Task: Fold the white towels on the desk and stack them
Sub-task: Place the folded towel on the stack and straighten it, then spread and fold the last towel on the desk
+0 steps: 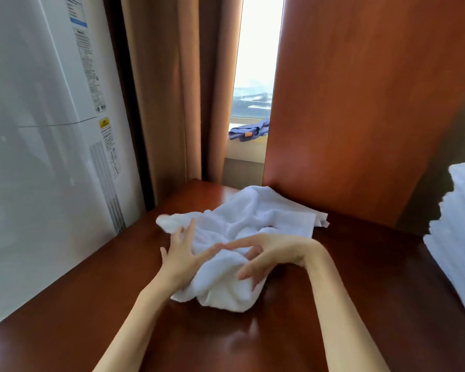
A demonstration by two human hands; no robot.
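At the towel's near bunch, no firm hold shows.
Left hand [180, 255] lies spread on the crumpled white towel [253, 216] on the desk [360, 277]; right hand [263, 253] curls over it, and whether it pinches I cannot tell. Folding without a found corner could trap wrinkles and give a lopsided piece for the stack [462, 224] at right.

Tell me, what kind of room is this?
Probably a hotel room: a stack of white towels on the right of a wooden desk, and long curtains beside a window.
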